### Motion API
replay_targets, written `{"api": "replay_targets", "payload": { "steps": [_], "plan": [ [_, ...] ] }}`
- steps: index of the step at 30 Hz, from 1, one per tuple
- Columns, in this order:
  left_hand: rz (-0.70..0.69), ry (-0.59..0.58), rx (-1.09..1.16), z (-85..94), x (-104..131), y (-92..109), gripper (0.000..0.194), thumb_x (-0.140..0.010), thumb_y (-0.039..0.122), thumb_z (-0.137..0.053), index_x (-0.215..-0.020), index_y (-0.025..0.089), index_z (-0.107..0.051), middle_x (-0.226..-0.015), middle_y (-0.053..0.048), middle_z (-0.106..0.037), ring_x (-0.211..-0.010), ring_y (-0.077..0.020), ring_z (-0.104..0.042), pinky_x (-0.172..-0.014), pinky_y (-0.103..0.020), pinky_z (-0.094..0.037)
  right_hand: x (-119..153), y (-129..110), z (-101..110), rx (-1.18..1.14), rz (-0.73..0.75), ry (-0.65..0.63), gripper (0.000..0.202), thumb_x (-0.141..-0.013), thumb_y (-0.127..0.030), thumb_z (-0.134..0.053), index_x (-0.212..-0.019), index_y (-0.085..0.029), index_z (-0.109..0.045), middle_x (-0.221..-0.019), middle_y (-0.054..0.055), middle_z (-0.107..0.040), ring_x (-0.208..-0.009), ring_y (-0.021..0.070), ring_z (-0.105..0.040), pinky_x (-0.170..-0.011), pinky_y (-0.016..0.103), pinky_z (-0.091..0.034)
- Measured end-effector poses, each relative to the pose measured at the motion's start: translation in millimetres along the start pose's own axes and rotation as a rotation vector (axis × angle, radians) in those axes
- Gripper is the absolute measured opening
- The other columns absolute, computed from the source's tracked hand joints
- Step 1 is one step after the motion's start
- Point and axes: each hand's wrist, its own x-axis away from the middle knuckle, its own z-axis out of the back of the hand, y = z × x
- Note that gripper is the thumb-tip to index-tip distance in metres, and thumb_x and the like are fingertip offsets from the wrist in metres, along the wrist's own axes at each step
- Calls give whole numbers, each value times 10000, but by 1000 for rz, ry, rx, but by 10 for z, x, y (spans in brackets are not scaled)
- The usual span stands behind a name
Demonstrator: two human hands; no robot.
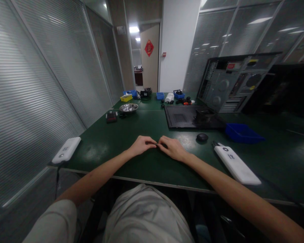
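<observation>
My left hand (142, 145) and my right hand (172, 147) meet just above the green table (142, 167), near its front edge. Between their fingertips is a small, thin, dark piece (156, 144), too small to name. Thumb and fingers of my left hand pinch it from one side. My right hand's fingers are closed at its other end and partly hide it. A black computer mouse (202, 137) lies to the right of my right hand, apart from it.
A white power bank (66, 151) lies at left, another white device (236, 163) at right. Behind are a metal bowl (128, 108), a black panel (177, 118), a blue tray (243, 133) and an open computer case (225, 84). Small bins and cables sit at the far end.
</observation>
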Motion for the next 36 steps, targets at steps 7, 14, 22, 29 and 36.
{"api": "replay_targets", "payload": {
  "steps": [7, 14, 22, 29, 36],
  "plan": [
    [-22, 48, 37, 40, 2, 14, 236, -933, 390, -664, -990, 212, -808, -1032, -79, -745, -929, -203, -686, -874, -324, -521, 17, 9, 7, 18, 2, -9, 123, -1016, -335, -535, -1016, -237, -610, -986, 13, -644, -788, 150, -592, -652, 260, -328],
    [-114, 5, -175, 52, -90, -105, 203, -963, 323, -629, -1003, 218, -798, -992, -65, -703, -940, -192, -655, -886, -316, -503, 29, 14, -9, 45, -9, 11, 136, -1017, -351, -538, -1001, -242, -617, -963, 8, -638, -770, 147, -587, -642, 260, -324],
    [-181, -35, -267, 103, 69, 51, 282, -1009, 242, -516, -1194, 246, -728, -1155, -78, -673, -1116, -211, -593, -1013, -368, -464, 52, 34, 21, -13, -42, 64, 154, -1019, -362, -535, -981, -235, -615, -948, 12, -637, -775, 147, -589, -664, 256, -350],
    [-183, -47, -241, 100, 50, 86, 188, -947, 361, -660, -1048, 216, -726, -1132, -70, -693, -1111, -218, -604, -1015, -374, -466, 74, 41, 50, -26, -42, 83, 146, -1019, -355, -540, -986, -234, -614, -952, 10, -635, -770, 144, -589, -672, 259, -357],
    [-164, -124, -310, 142, 31, -26, 258, -1011, 327, -558, -1211, 219, -678, -1151, -71, -698, -1089, -193, -632, -984, -345, -488, 75, 84, 40, -42, -33, 105, 135, -1009, -346, -554, -966, -236, -618, -931, 15, -640, -764, 152, -587, -661, 264, -354]
  ]
}}
